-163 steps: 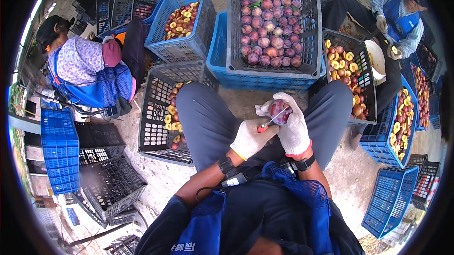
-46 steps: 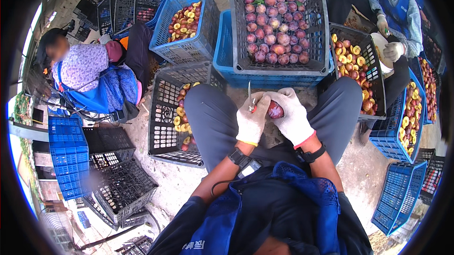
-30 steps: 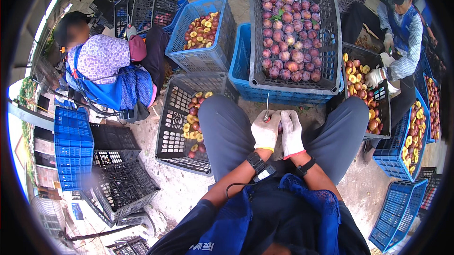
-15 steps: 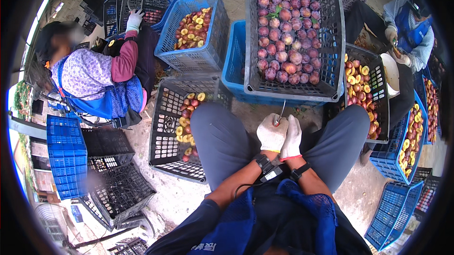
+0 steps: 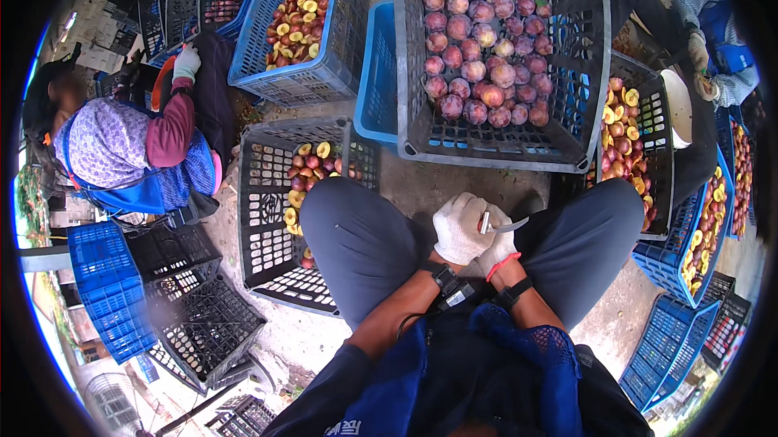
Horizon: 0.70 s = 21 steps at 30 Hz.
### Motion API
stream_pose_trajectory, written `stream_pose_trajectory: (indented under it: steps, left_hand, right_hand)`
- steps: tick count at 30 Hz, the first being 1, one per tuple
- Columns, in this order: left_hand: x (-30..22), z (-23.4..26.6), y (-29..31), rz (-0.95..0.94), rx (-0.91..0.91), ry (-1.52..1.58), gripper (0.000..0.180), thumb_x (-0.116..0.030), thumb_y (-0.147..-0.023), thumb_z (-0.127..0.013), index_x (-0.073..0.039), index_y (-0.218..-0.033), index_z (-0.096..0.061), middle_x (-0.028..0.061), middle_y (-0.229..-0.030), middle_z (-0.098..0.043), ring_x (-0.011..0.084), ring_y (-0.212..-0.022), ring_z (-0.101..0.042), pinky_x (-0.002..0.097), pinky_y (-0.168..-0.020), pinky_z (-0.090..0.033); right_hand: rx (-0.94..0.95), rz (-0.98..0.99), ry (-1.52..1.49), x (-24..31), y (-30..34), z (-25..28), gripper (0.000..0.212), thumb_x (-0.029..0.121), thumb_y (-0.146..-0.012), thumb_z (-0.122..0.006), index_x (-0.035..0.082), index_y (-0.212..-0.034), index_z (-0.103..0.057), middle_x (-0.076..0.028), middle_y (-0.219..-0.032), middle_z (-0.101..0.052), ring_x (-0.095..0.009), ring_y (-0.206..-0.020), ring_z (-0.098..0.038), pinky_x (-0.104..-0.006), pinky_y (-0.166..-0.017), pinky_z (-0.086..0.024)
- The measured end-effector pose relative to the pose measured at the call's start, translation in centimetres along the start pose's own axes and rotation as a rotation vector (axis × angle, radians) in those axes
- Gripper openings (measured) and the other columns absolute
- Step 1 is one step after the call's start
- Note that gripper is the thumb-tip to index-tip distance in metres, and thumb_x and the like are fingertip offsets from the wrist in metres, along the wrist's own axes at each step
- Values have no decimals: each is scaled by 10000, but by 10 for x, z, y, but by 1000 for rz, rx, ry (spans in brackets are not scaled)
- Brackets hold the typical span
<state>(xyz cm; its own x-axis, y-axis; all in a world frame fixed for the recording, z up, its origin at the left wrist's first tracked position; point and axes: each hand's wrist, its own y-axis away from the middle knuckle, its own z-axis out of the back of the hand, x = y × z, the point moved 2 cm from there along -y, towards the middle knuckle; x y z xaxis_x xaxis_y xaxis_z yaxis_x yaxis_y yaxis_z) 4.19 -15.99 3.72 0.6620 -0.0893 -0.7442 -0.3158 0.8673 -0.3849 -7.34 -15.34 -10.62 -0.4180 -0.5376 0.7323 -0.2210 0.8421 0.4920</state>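
Note:
My two gloved hands meet between my knees. My left hand is closed in a fist around a small knife; its curved metal blade points right, across the front of my other glove. Against it, partly behind, rests my right hand, with fingers curled. What the right hand holds, if anything, is hidden. Straight ahead, a black crate of whole purple-red plums is tilted toward me. Halved plums with yellow flesh lie in a black crate by my left knee and another black crate by my right knee.
Blue crates of cut plums stand at the upper left and right. A co-worker sits at left, another at far right near a white bucket. Black crates and stacked blue crates stand lower left.
The knife blade has swung from pointing away from me to pointing right. My hands have turned, the left now covering more of the right. The view has shifted slightly.

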Motion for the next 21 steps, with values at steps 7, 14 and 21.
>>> stream_pose_trajectory:
  steps: [7, 14, 21]
  left_hand:
    - [5, 17, -1, 407, 29, 373, 98, -71, -804, -733, -44, -798, -638, 61, -805, -648, 220, -687, -630, 379, -607, -515]
    - [10, 42, 14, 423, -151, 636, 78, -37, -962, -595, 7, -913, -638, 97, -905, -657, 189, -747, -653, 306, -664, -529]
    - [-60, 157, -25, 179, -267, 366, 60, -29, -923, -630, 5, -894, -669, 75, -844, -653, 172, -727, -616, 299, -660, -499]
  right_hand:
    - [173, -29, 401, 54, 9, -42, 163, 257, -1021, -612, 101, -1026, -657, -29, -923, -686, -184, -802, -697, -301, -617, -572]
    - [90, -388, -104, 93, 50, -73, 321, 384, -1055, -566, 99, -930, -647, -83, -763, -670, -198, -559, -640, -266, -434, -465]
    - [276, -90, -204, 212, 114, -91, 420, 448, -1079, -491, 67, -950, -611, -108, -845, -629, -201, -640, -610, -268, -484, -423]
